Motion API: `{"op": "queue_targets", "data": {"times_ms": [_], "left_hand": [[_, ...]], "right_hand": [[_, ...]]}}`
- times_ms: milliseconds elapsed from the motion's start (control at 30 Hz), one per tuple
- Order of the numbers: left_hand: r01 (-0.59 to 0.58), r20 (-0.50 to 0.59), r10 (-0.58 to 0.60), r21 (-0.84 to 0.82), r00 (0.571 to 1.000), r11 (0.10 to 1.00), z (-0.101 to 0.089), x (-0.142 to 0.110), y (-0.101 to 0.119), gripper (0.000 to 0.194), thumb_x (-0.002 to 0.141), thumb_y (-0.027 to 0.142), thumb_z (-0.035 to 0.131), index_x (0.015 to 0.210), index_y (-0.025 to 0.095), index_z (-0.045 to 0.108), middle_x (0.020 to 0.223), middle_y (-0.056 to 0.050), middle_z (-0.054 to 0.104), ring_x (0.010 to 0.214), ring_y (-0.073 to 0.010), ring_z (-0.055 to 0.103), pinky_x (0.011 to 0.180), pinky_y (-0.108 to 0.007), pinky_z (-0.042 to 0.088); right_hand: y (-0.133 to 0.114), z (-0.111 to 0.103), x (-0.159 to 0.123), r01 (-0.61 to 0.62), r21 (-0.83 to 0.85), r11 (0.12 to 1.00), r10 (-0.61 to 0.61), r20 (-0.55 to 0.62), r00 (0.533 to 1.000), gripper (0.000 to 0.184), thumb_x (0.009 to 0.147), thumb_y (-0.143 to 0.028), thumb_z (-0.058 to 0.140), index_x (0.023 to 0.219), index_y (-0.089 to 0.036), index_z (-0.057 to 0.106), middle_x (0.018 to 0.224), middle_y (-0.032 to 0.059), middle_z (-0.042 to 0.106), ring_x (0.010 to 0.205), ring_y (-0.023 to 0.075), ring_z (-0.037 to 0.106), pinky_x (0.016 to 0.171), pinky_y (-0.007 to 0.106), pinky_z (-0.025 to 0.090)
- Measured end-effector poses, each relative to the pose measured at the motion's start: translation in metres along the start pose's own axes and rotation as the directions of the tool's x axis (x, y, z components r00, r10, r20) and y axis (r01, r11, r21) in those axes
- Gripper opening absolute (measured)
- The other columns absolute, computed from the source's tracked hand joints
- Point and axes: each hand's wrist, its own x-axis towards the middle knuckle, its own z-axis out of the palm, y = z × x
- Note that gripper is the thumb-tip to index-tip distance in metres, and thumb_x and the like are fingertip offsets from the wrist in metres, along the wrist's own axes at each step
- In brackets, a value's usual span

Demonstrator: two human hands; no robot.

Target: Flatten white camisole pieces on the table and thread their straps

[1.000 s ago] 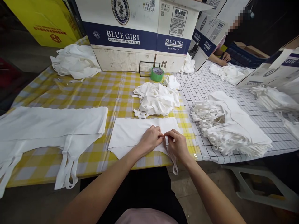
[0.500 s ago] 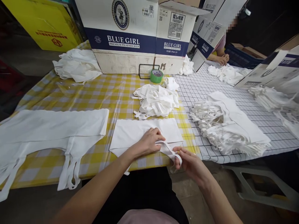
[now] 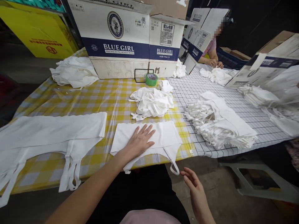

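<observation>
A white camisole top [image 3: 161, 133] lies flat near the table's front edge, one looped strap hanging over that edge. My left hand [image 3: 140, 140] rests flat on its middle with the fingers spread. Just right of the hanging strap, my right hand [image 3: 192, 183] is held in the air, fingers apart and holding nothing. To the left, a stack of white tops [image 3: 51, 132] lies flat with its straps drooping over the edge. Beyond the camisole sits a crumpled heap of white tops [image 3: 153, 102].
Behind stand a large beer carton [image 3: 121, 67] and a roll of green tape [image 3: 151, 80]. A fanned pile of white tops [image 3: 224, 121] lies right on the grid cloth. Another person's hands [image 3: 216, 63] are at far right. A plastic stool [image 3: 254, 177] stands below.
My right hand has released the strap and moved down and right. My left hand has flattened and spread over the camisole. The strap now hangs below the table edge.
</observation>
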Motion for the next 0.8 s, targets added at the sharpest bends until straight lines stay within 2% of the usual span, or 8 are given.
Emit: {"op": "queue_targets", "data": {"times_ms": [67,167,333,467,533,600,667,800], "left_hand": [[0.042,-0.015,-0.041,0.042,0.999,0.998,-0.003,-0.017,-0.009,0.053,0.090,0.042,0.036,0.139,0.027,0.025,0.149,-0.002,0.018,0.137,-0.0230,0.012,0.109,-0.047,0.010],[0.048,-0.044,-0.044,0.095,0.998,0.994,-0.009,-0.045,-0.024,0.051,0.091,0.040,0.033,0.140,0.029,0.022,0.148,0.000,0.018,0.137,-0.0224,0.012,0.109,-0.047,0.010],[0.030,-0.017,-0.028,0.132,0.999,0.991,-0.012,-0.073,-0.041,0.050,0.091,0.043,0.029,0.140,0.033,0.019,0.148,0.003,0.017,0.137,-0.0216,0.013,0.109,-0.045,0.013],[0.081,-0.010,-0.081,0.152,0.997,0.985,-0.012,-0.075,-0.043,0.053,0.090,0.045,0.030,0.140,0.033,0.016,0.149,0.004,0.013,0.137,-0.0235,0.008,0.109,-0.047,0.012],[0.105,-0.017,-0.104,0.156,0.994,0.982,-0.010,-0.074,-0.044,0.054,0.090,0.047,0.030,0.140,0.034,0.017,0.149,0.004,0.012,0.137,-0.0243,0.007,0.109,-0.048,0.011],[0.123,-0.032,-0.119,0.158,0.992,0.980,-0.007,-0.073,-0.044,0.053,0.090,0.047,0.030,0.140,0.033,0.018,0.150,0.004,0.011,0.137,-0.0247,0.006,0.109,-0.049,0.008],[0.139,-0.054,-0.132,0.153,0.990,0.978,-0.004,-0.072,-0.045,0.053,0.090,0.046,0.029,0.140,0.032,0.019,0.150,0.004,0.012,0.137,-0.0246,0.005,0.109,-0.049,0.006],[0.147,-0.067,-0.140,0.114,0.988,0.983,-0.004,-0.073,-0.044,0.051,0.091,0.044,0.027,0.140,0.032,0.020,0.149,0.004,0.013,0.137,-0.0243,0.004,0.109,-0.050,0.005]], "right_hand": [[0.015,0.004,0.001,-0.109,0.021,0.994,0.110,-0.075,0.991,0.040,0.070,-0.039,0.065,0.104,-0.020,0.057,0.093,0.0055,0.065,0.093,0.0237,0.060,0.074,0.031,0.046],[0.028,0.037,-0.007,-0.207,-0.060,0.977,0.214,0.151,0.965,0.030,0.069,-0.035,0.064,0.094,-0.018,0.062,0.086,0.0057,0.065,0.082,0.0222,0.062,0.066,0.029,0.046],[0.020,0.149,-0.033,0.066,-0.063,0.996,-0.019,0.563,0.826,0.054,0.065,-0.026,0.069,0.116,-0.025,0.055,0.123,0.0049,0.053,0.116,0.0240,0.045,0.091,0.035,0.038],[0.010,0.199,-0.048,0.133,-0.104,0.986,-0.031,0.661,0.750,0.031,0.072,-0.036,0.065,0.098,-0.018,0.063,0.096,0.0037,0.063,0.091,0.0200,0.057,0.080,0.030,0.041],[0.009,0.192,-0.055,0.202,-0.152,0.968,-0.042,0.691,0.722,0.028,0.083,-0.041,0.052,0.085,-0.016,0.064,0.074,0.0011,0.062,0.067,0.0143,0.056,0.064,0.025,0.041],[0.010,0.166,-0.064,0.339,-0.248,0.908,-0.103,0.652,0.751,0.035,0.089,-0.041,0.041,0.078,-0.016,0.063,0.062,-0.0008,0.056,0.058,0.0118,0.050,0.058,0.023,0.037],[0.012,0.132,-0.073,0.479,-0.374,0.794,-0.197,0.587,0.785,0.036,0.091,-0.039,0.038,0.074,-0.018,0.061,0.061,-0.0008,0.055,0.061,0.0124,0.049,0.061,0.024,0.035],[0.005,0.065,-0.089,0.595,-0.530,0.605,-0.267,0.568,0.778,0.032,0.093,-0.032,0.035,0.074,-0.020,0.058,0.066,0.0001,0.058,0.065,0.0136,0.050,0.066,0.025,0.034]]}}
